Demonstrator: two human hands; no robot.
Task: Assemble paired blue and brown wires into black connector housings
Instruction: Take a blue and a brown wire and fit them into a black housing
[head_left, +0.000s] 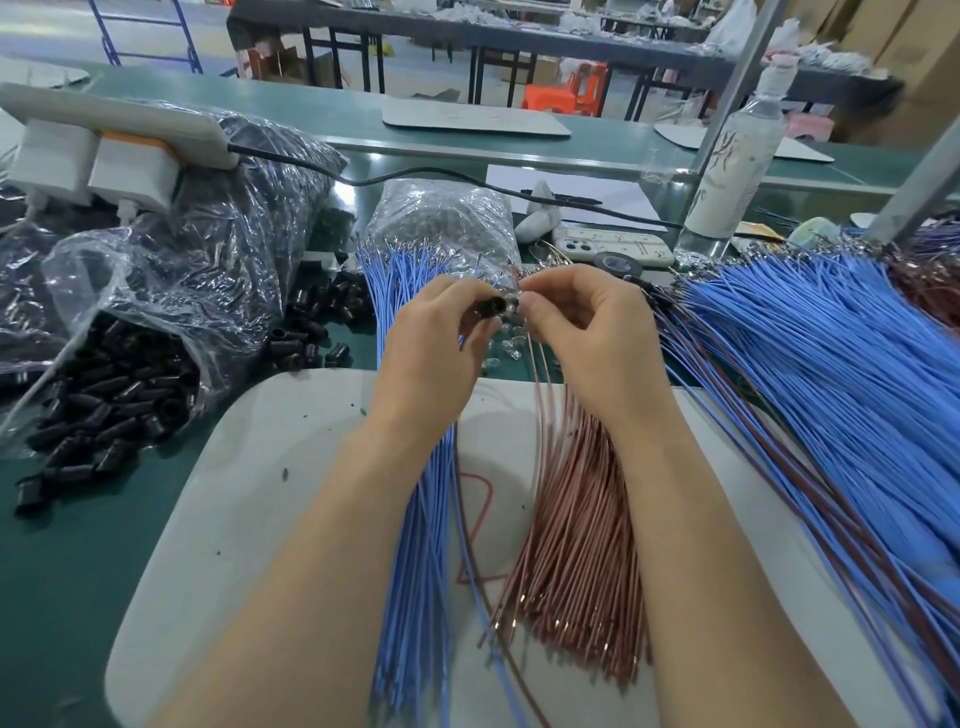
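**Both hands meeting at one black housing**

We saw the left hand (431, 338) raised above the grey mat (249, 467), its fingers (457, 293) curled in close and pinching a black housing (491, 310) by its body, with the open mouth turned towards the other hand. The right hand (587, 338) sat just beside it, and its fingers (537, 306) were closed thumb to forefinger on a small metal wire end right at the mouth of the housing. We could not tell whether that end was already inside. A thin brown wire (537, 374) ran down from the pinch towards the mat; whether a blue one was held with it we could not make out.

Under the left wrist a bundle of blue wires (415, 519) lay lengthwise across the mat, and just beside it, under the right wrist, a bundle of brown wires (576, 519) fanned out with bare tips towards us. A far larger heap of blue wire (810, 364) spread over the right of the green worktop (62, 571).

To the left a plastic bag (171, 270) lay open, and loose housings (104, 410) had spilled from it onto the worktop. Beyond the hands we noted a clear bag (441, 218) of small parts, a phone (613, 244) lying flat, and a bottle (737, 156) standing upright.
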